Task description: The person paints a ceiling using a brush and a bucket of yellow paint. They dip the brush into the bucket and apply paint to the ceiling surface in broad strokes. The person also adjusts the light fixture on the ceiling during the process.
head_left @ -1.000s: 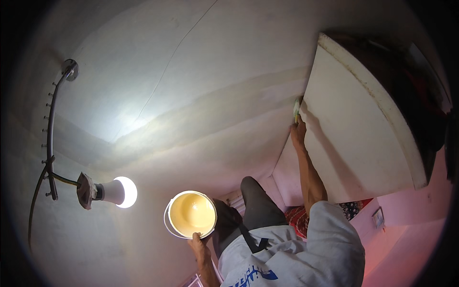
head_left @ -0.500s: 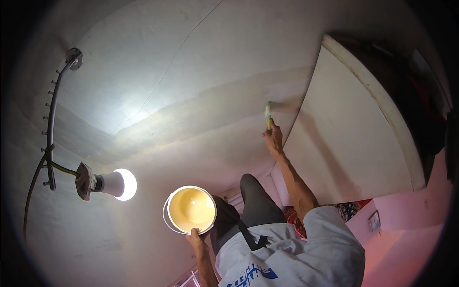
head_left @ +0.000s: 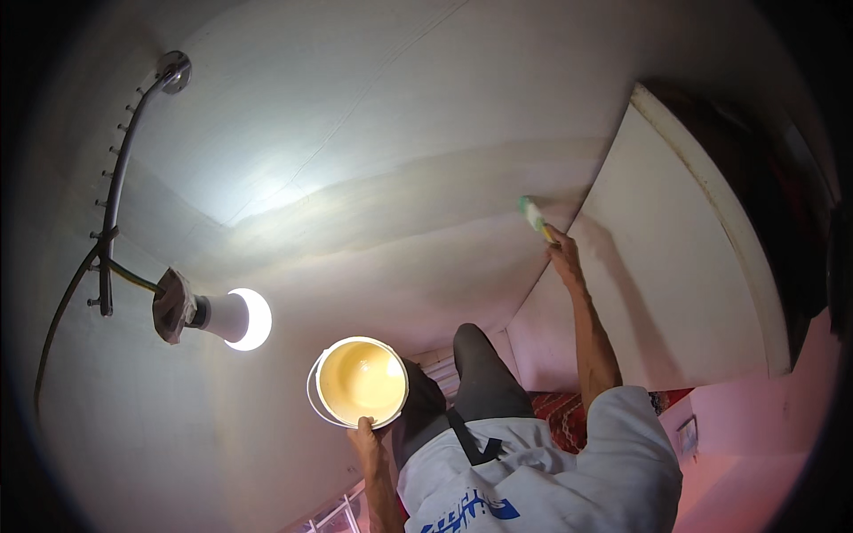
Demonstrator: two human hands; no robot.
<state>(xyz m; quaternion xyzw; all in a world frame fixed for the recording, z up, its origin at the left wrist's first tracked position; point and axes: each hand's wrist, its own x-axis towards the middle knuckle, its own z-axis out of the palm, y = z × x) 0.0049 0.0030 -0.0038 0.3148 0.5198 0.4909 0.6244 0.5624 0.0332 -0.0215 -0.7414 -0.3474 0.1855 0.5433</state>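
Observation:
My left hand (head_left: pixel 368 444) is closed on the near rim of a white bucket (head_left: pixel 329 382), the thumb over its edge. Pale yellow, glossy paint (head_left: pixel 369 391) shows inside, and the bucket's thin handle hangs out to the left. My right arm reaches up and away, with my right hand (head_left: pixel 564 256) closed around the yellow handle of a paintbrush (head_left: pixel 533 215). Its pale head, greenish at the tip, leans left against or very near the wall (head_left: pixel 426 191), beside a darker, wet-looking band. Motion blurs the brush, so I cannot tell whether it touches.
A lit bulb (head_left: pixel 253 320) hangs on a cord at left, below a curved metal hook rail (head_left: pixel 114 195). A large white panel (head_left: pixel 657 266) juts out close to my right hand. Red patterned cloth (head_left: pixel 562 419) lies below, beyond my legs.
The brush has swung from nearly upright to leaning left, with my right hand farther right. The whole view has turned slightly. My left hand still holds the bucket.

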